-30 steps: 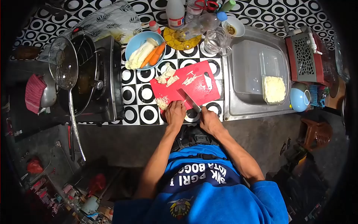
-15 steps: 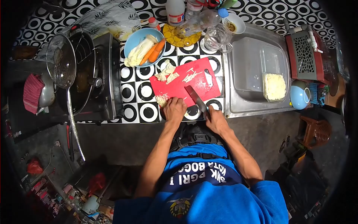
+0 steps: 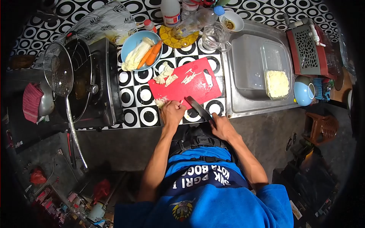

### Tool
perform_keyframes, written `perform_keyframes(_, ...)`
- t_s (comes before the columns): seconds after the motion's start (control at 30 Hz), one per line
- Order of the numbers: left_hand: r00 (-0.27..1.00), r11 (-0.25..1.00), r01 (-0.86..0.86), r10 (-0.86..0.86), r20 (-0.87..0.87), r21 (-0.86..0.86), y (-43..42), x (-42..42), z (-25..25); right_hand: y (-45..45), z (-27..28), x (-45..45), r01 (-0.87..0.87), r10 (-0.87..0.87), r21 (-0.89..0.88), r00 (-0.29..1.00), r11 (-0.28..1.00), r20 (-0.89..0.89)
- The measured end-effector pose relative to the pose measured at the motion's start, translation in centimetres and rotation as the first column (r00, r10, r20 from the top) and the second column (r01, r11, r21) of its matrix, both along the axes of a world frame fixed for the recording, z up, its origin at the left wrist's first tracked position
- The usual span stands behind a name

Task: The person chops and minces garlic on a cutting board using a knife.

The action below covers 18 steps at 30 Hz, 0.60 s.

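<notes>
The right hand (image 3: 224, 128) grips the handle of a knife (image 3: 199, 107), whose blade slants far and left over the near edge of a red cutting board (image 3: 176, 89). The left hand (image 3: 173, 113) rests at the board's near left edge with fingers bent; a small pale bit shows by its fingertips, but whether it is pinched I cannot tell. Just beyond that hand lies a pile of fine pale bits (image 3: 161, 101). Larger pale pieces (image 3: 165, 75) sit at the board's far left, and thin strips (image 3: 189, 76) lie right of them.

Beyond the board to the left, a blue bowl (image 3: 130, 44) holds a pale leafy vegetable (image 3: 137, 57) and orange carrots (image 3: 153, 55). A clear jug (image 3: 214, 37) stands at the far right, beside the metal sink (image 3: 247, 60). In the sink, a clear container (image 3: 271, 57) holds white shreds (image 3: 277, 84). On the left, a strainer (image 3: 57, 68) lies by the stove (image 3: 102, 81).
</notes>
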<state>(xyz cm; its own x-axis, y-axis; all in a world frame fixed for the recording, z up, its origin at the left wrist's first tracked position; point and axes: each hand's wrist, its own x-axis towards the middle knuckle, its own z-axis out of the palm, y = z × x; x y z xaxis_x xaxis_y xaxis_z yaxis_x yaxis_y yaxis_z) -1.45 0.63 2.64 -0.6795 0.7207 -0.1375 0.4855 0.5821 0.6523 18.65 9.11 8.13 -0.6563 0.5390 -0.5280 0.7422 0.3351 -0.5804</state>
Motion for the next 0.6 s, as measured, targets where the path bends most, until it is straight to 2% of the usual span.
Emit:
perform_keyframes(0.07,1.000,0.996,0.012,-0.013,0.014,0.087,-0.6,-0.1,-0.3,-0.4,-0.3,-0.1,0.004,-0.003,0.028,1.000,1.000,-0.030)
perform_keyframes(0.17,0.956,0.992,-0.119,0.104,0.273,0.039,-1.3,0.2,-1.1,-0.3,-0.5,-0.3,-0.016,0.017,0.023,0.999,1.000,-0.034)
perform_keyframes(0.37,0.907,0.978,-0.207,0.178,0.382,0.035,-1.4,0.6,-1.0,0.2,1.0,-0.7,0.055,-0.054,0.025,0.998,0.998,-0.037)
perform_keyframes(0.47,0.932,0.974,-0.222,0.225,0.285,-0.045,-0.8,0.7,0.4,0.0,0.7,0.0,-0.003,0.003,0.023,1.000,1.000,-0.025)
perform_keyframes(0.57,0.997,0.995,-0.072,0.074,-0.029,0.071,-1.5,0.9,-0.5,-0.1,1.3,0.1,0.064,-0.065,0.033,0.996,0.997,0.056)
perform_keyframes(0.6,0.995,0.997,-0.057,0.062,-0.082,0.058,-1.4,1.0,-0.4,-0.1,1.3,0.2,0.063,-0.064,0.026,0.996,0.998,0.065)
